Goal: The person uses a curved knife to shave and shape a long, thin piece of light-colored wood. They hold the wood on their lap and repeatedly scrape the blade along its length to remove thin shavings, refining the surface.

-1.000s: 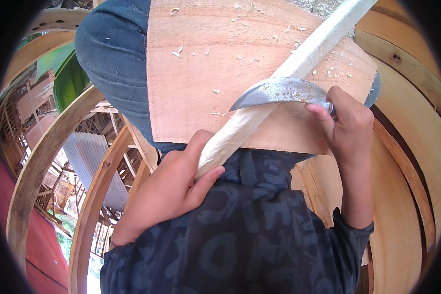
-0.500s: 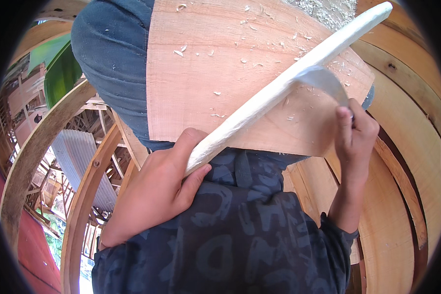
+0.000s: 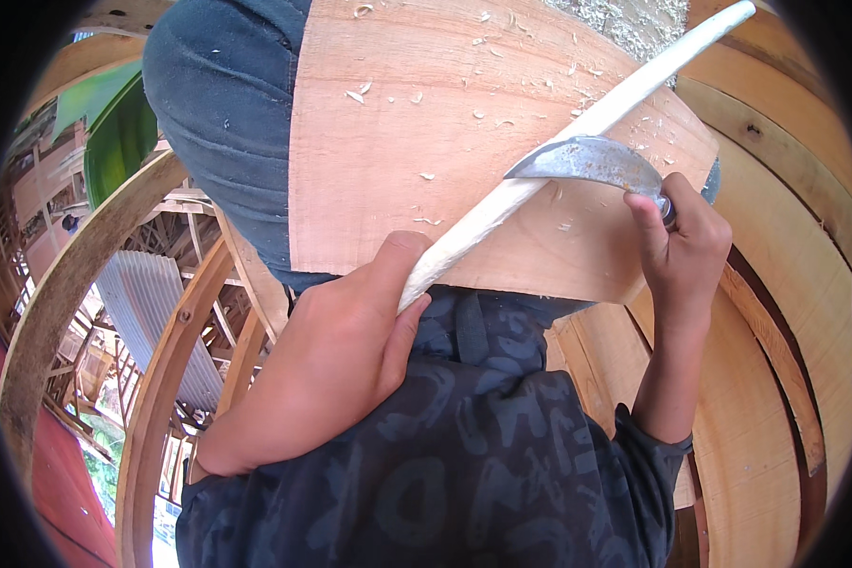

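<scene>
A pale, whittled wooden stick (image 3: 483,220) slants from lower left to upper right over a flat wooden board (image 3: 379,170) lying on my lap. My left hand (image 3: 350,331) is closed around the stick's near end, thumb along one side. In my right hand (image 3: 682,246) is a knife with a curved, rust-specked blade (image 3: 592,161); most of its handle is hidden in my fist. The blade lies across the stick near its middle, its tip just past the left side of the wood.
Curled shavings (image 3: 355,97) dot the board, and a heap of shavings (image 3: 634,26) lies beyond it. Curved wooden planks (image 3: 762,237) rise on the right. Curved timber ribs (image 3: 166,369) stand at left, near a corrugated sheet (image 3: 156,317) and a green leaf (image 3: 118,142).
The knife blade has come out of blur and now reaches across the stick, further left. My left hand and the stick's near end have shifted slightly right and up.
</scene>
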Motion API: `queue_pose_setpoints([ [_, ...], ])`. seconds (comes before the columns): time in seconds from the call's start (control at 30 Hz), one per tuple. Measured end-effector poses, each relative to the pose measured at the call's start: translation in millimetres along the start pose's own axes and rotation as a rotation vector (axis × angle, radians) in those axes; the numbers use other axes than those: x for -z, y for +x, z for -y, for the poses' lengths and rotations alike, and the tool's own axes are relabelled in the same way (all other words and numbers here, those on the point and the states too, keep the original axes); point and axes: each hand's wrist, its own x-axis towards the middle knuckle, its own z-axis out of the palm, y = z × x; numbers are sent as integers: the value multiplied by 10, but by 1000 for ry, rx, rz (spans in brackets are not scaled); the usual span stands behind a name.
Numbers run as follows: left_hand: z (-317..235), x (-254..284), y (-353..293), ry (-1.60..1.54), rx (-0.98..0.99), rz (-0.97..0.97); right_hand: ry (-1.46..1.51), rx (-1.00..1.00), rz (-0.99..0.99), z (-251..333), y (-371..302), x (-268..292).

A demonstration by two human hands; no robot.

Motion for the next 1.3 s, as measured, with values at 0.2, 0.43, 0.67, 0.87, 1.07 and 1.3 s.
queue_pose_setpoints([
  [0.2,22,23,19,1,-9,23,-18,-50,-60,-17,7,-50],
  [0.43,126,-40,-126,-64,39,-6,-71,-478,-85,-721,131,190],
  [0.67,50,-93,-25,-8,-1,-38,159,-42,88,295,-67,75],
  [0.87,12,-132,-20,112,-54,-80,-3,63,-16,78,62,-47],
  [1.07,15,-208,-43,156,-59,-109,-31,-17,-91,-28,80,-103],
  [1.3,89,-151,-155,143,10,-71,-59,-344,-133,-435,143,240],
])
